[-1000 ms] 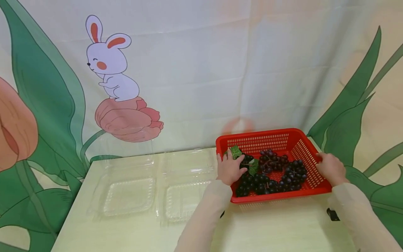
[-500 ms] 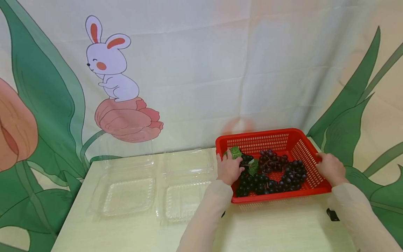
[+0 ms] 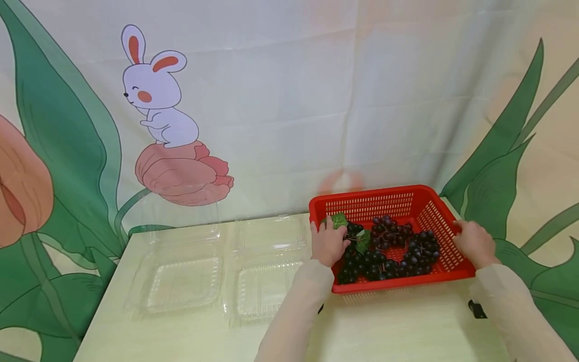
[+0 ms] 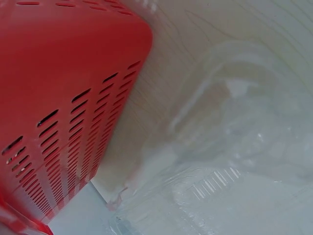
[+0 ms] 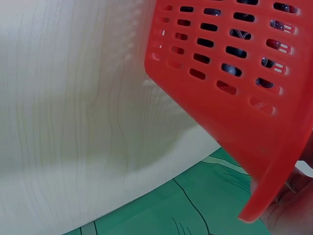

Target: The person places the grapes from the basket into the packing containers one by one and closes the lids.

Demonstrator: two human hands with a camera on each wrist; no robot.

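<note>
A red perforated plastic basket [image 3: 375,287] stands at the table's right side, holding several bunches of dark grapes [image 3: 420,251] with green leaves [image 3: 363,241]. My left hand [image 3: 327,244] lies over its left rim, fingers spread beside a leaf and thumb over the grapes. On the opposite side, my right hand [image 3: 477,244] grips the right rim, its fingers partly hidden. The right wrist view shows part of that hand [image 5: 293,203] at the rim, below the slotted basket wall [image 5: 220,88]. In the left wrist view, the basket's outer wall [image 4: 73,58] fills the left side.
Two clear plastic clamshell boxes, a left one [image 3: 156,281] and a right one [image 3: 242,289], lie with lids raised on the pale table [image 3: 181,337], left of the basket. Behind hangs a printed cloth [image 3: 280,125]. A small black object [image 3: 477,308] lies near my right forearm.
My left hand's thumb and index finger have drawn in slightly. The basket, the grapes and my right hand stay as they were.
</note>
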